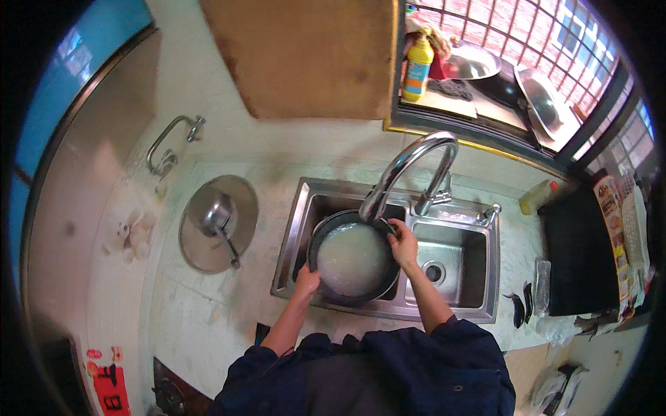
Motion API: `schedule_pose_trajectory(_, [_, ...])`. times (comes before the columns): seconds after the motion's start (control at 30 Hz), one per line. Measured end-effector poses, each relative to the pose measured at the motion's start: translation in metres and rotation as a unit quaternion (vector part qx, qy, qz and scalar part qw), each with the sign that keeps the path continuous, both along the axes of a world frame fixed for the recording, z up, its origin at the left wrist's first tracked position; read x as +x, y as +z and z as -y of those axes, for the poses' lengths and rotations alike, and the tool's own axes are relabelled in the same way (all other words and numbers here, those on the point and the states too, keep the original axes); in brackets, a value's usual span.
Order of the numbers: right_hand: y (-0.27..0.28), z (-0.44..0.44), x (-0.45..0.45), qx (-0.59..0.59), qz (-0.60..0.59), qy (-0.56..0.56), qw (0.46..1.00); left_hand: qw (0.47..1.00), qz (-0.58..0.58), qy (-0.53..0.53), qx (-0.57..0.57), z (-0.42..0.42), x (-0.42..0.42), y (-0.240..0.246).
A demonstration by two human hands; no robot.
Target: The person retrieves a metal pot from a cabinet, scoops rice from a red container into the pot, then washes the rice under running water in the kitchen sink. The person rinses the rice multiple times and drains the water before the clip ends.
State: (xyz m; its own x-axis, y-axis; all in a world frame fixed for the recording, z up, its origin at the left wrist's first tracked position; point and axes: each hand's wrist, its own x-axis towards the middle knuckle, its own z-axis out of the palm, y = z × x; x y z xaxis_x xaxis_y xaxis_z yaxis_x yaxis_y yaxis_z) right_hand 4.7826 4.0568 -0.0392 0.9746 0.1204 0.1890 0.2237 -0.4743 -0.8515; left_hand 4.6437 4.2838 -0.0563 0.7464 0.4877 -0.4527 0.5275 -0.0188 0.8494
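Note:
A round dark pot [382,285] sits over the left basin of a stainless steel double sink [297,244]. Cloudy whitish liquid [356,257] covers its bottom. My left hand [307,281] grips the pot's near-left rim. At the far-right side, my right hand [404,245] holds the rim or a handle there; the fingers partly hide which. Just above the pot's far edge hangs the spout of a chrome gooseneck faucet [385,177]. Whether the pot rests on the basin's bottom cannot be seen.
Left of the sink, a metal ladle [217,213] lies on a round metal lid [195,249]. Two dark eggplants [517,310] lie on the right counter near a black box-like object [580,249]. A yellow pump bottle [418,65] and metal lids [541,99] stand on the windowsill.

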Motion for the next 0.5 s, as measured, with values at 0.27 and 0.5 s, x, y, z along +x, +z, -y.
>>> schedule_pose_trajectory(0.27, [0.009,0.004,-0.047,0.063,-0.086,0.020,0.994,0.993,-0.069,-0.027,-0.094,-0.004,-0.057,0.046])
schedule_pose_trajectory(0.5, [-0.002,0.009,-0.108,0.086,-0.181,0.010,0.980,0.996,0.014,-0.073,0.053,-0.018,-0.114,0.024])
